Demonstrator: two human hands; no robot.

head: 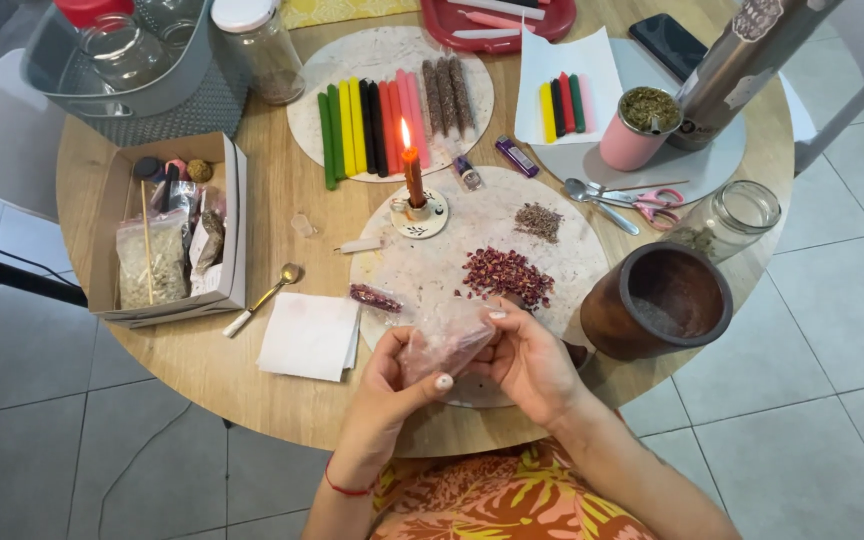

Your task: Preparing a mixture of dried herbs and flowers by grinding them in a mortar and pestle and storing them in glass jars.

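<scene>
Both hands sit close to the camera, just over the near edge of the round wooden table (202, 380). Between them is a small clear plastic bag (447, 340) with pinkish bits inside. It is held up in the air, just above the pale round mat (562, 260). The left hand (387, 395) curls around the bottom of the bag, with the thumb pressed on its front. The right hand (530, 362) pinches the top corner between its fingertips. Just past the bag lies a heap of dried rose petals (508, 275) on the mat. Farther back, a lit orange candle (413, 178) stands in a small white holder (420, 215). To do this well, I think the bag should stay low over the mat, so any bits that fall land there. The pinch on top should be soft, so the thin plastic does not rip. Hands and bag should stay away from the flame. A dark brown bowl (657, 300) sits off to the right, and a cardboard box (167, 230) sits off to the left.
</scene>
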